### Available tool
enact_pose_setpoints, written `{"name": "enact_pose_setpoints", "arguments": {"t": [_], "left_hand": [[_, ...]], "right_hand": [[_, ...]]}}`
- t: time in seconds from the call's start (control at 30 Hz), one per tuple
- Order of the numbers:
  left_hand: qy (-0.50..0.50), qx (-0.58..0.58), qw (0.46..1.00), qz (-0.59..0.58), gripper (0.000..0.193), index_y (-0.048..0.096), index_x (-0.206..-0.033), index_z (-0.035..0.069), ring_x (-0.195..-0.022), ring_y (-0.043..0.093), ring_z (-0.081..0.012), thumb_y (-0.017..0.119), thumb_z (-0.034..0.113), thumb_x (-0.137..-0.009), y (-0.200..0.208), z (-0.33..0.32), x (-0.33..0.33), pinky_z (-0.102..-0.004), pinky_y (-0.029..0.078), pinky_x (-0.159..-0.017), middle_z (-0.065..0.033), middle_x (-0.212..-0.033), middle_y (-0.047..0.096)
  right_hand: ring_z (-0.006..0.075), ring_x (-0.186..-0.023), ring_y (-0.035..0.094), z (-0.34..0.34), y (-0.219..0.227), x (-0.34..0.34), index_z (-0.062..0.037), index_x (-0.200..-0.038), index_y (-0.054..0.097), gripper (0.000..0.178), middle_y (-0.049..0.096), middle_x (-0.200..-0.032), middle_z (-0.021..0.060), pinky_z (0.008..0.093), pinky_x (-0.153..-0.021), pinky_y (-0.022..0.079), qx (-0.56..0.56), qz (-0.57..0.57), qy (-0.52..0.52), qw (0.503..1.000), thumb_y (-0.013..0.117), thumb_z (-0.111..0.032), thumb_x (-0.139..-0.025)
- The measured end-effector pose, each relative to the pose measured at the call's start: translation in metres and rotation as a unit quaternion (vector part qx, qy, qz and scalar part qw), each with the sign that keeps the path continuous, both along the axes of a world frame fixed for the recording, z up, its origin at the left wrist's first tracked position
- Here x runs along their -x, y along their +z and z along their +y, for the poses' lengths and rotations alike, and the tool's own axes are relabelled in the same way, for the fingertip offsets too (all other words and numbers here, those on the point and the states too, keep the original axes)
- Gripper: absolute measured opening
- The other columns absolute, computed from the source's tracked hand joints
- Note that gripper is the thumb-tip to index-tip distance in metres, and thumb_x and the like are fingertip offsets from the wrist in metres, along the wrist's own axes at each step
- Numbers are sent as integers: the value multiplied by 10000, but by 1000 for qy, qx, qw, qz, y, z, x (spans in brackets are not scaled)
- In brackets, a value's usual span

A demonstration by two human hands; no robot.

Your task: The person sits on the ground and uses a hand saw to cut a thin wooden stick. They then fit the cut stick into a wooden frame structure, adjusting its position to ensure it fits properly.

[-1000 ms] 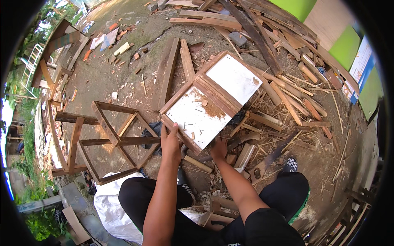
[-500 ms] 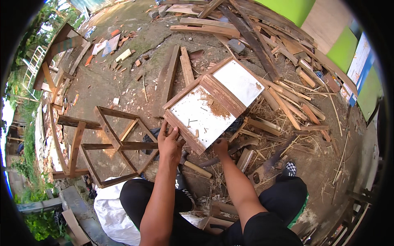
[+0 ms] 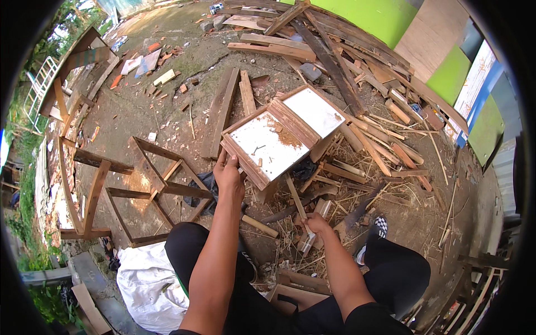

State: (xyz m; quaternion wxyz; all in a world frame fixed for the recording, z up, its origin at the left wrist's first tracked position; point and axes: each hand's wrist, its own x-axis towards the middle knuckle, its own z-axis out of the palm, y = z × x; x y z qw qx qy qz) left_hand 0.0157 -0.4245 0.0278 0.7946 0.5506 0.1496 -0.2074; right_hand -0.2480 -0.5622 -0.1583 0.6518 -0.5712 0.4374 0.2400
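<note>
Wooden frame (image 3: 297, 120) with two white boards in it sits in front of my knees, near the middle of what I see. My two hands are apart from each other. My left hand (image 3: 229, 174) is at the near left edge of the frame, with its fingers bent up against the wood; I cannot tell how tightly they hold. My right hand (image 3: 317, 223) is closed around a thin wood stick (image 3: 296, 197). The far end of the stick is by the frame's near corner, but I cannot tell if they touch.

On the nearer white board (image 3: 252, 134) I see brown sawdust (image 3: 288, 138), dark nails (image 3: 258, 149) and a little bit of wood (image 3: 260, 162). The farther white board (image 3: 314, 111) looks cleaner. A round wooden handle (image 3: 259, 225) lies on the ground between my arms. Brown wood bars (image 3: 188, 190), joined together, stand on my left. A big white sack (image 3: 151, 285) is by my left leg. Old planks (image 3: 273, 51) lie in a heap farther away.
</note>
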Motion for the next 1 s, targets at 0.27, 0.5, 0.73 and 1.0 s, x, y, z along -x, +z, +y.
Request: {"name": "enact_pose_setpoints", "arguments": {"t": [0.27,0.5,0.73,1.0], "left_hand": [[29,54,997,53,496,367,-1575,87,-1229,630,-303,385,18,-1084,-12,-14,12,-519,605,-944,-156,-1465,526],[78,56,989,110,467,440,-1501,51,-909,724,-224,461,-12,-1039,-36,-7,30,-317,556,-502,-120,-1264,639],[-29,-16,993,114,385,475,-1419,41,-1045,675,-302,461,94,-1037,-51,-7,56,-486,611,-787,-148,-1304,605],[-80,-89,984,130,371,530,-1386,85,-1094,618,-257,475,220,-1045,-9,-5,109,-545,524,-931,-130,-1288,598]], "right_hand": [[137,-582,503,-40,38,102,17,-929,613,167,576,-748,41,313,-505,402,-40,-41,-66,996,583,-99,-1045],[185,-599,584,-101,157,206,27,-994,736,218,665,-736,75,351,-587,482,201,95,208,953,702,-183,-948],[168,-562,566,-108,305,253,19,-787,736,441,641,-619,83,360,-567,435,472,62,50,878,714,-389,-951],[333,-572,605,-88,360,245,36,-763,716,447,592,-610,202,422,-619,468,599,82,13,796,707,-376,-936]]}}
